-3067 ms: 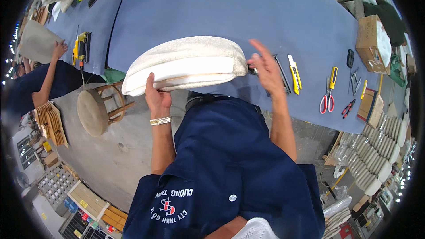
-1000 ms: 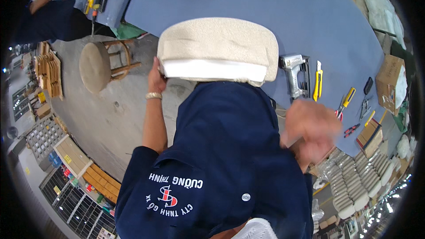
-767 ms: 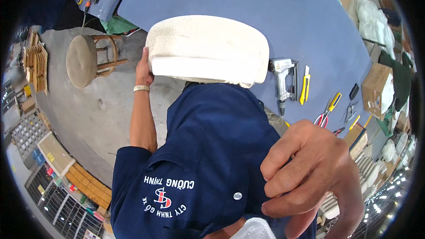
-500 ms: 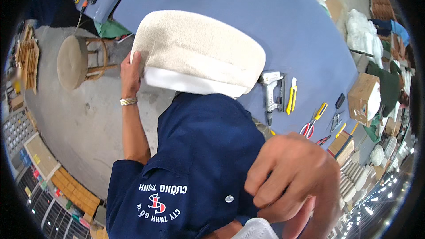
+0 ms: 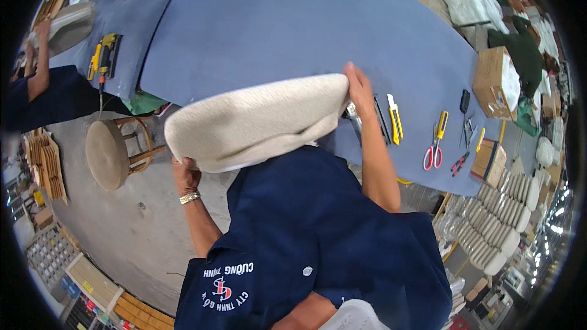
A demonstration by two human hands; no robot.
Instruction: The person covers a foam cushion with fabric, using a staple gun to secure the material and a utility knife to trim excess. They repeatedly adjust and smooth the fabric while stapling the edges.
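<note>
A beige fabric-covered cushion (image 5: 263,122) is held up on a slant against my front, over the near edge of the blue-covered table. My left hand (image 5: 185,175), with a metal band on its wrist, is closed on the cushion's lower left corner. On the far right end, my right hand (image 5: 359,88) grips the cushion's edge. A grey staple gun (image 5: 353,117) lies partly hidden behind the cushion and my right forearm. Beside that forearm is a yellow utility knife (image 5: 395,121). Folds run along the cushion's near lower side, where a little white shows.
Red-handled scissors (image 5: 432,156), small pliers (image 5: 460,164) and a cardboard box (image 5: 494,82) are on the right. Across the blue table (image 5: 293,30), more tools (image 5: 107,55) lie at the far left. A round stool (image 5: 107,154) stands left; another person's arm (image 5: 40,55) shows beyond.
My right hand has come down from close in front of the camera and taken hold of the cushion's right end. The cushion has tilted, its right end up, hiding most of its white strip.
</note>
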